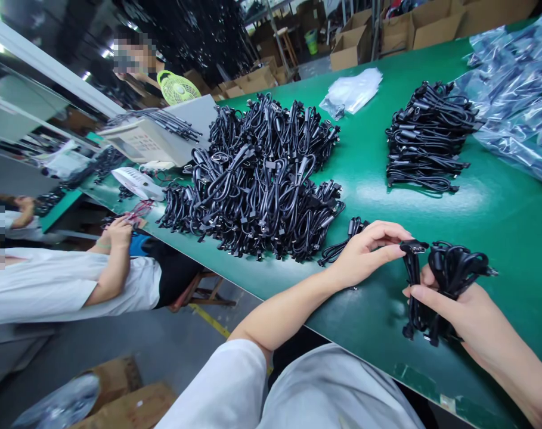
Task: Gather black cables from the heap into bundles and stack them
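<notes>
Several bundled black cables (454, 271) are gripped in my right hand (458, 307), above the front right of the green table. With thumb and fingers closed, my left hand (375, 247) pinches the black connector end (414, 246) of one cable beside that bunch. The connector's metal opening shows. Just left of my left hand lies a small bundle of black cable (344, 241). A large heap of black cable bundles (262, 185) spreads further left. At the back right sits a neater stack of cable bundles (427, 140).
Clear plastic bags (516, 95) cover the table's right end, and a few flat bags (353, 92) lie at the back. A beige machine (149, 140) stands beyond the heap. A co-worker (74, 280) sits at the left. Cardboard boxes (351, 44) stand behind the table (369, 205).
</notes>
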Demonstrator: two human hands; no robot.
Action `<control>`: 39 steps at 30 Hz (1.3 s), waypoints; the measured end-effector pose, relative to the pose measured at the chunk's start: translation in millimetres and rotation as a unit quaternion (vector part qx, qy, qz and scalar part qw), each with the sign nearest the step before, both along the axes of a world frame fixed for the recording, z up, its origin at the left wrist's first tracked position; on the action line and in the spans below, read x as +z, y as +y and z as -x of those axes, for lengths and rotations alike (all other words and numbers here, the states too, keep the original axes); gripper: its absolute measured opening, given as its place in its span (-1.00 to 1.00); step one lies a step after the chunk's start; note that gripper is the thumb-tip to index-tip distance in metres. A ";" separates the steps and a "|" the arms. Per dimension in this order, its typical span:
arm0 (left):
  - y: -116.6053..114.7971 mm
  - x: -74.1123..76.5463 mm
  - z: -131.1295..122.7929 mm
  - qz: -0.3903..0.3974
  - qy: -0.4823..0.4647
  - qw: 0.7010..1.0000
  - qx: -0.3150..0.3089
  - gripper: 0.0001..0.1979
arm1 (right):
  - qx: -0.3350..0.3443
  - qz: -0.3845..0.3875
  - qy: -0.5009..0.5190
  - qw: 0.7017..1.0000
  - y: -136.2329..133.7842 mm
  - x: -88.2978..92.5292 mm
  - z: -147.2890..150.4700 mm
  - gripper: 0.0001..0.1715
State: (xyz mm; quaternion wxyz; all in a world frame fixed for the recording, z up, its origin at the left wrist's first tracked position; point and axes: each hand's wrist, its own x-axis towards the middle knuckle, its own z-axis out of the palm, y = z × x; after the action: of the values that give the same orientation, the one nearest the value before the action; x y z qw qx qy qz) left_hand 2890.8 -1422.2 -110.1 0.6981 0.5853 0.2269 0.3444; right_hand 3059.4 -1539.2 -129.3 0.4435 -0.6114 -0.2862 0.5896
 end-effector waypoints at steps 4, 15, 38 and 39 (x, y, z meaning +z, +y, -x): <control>-0.1 0.7 -0.9 -0.002 -0.007 1.000 -0.002 -0.78 | 0.023 0.015 -0.027 0.999 2.6 7.3 3.4 -0.53; -23.9 -2.6 -5.2 0.128 0.108 0.966 -0.199 -0.59 | -0.221 -0.027 0.074 0.972 9.3 27.7 -6.3 -0.54; -22.4 -12.2 -6.9 0.199 0.064 0.952 -0.223 -0.58 | -0.213 -0.195 -0.039 0.957 -2.1 35.0 -1.2 -0.71; -21.9 -11.4 -7.0 0.197 0.067 0.955 -0.213 -0.58 | -0.216 -0.186 -0.020 0.958 -0.5 35.8 -2.5 -0.72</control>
State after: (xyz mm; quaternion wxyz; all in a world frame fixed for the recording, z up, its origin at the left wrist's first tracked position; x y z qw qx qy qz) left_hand 2897.8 -1444.1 -121.5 0.8399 0.4925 0.2068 0.0959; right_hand 3061.9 -1539.7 -93.5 0.6609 -0.5765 -0.2606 0.4037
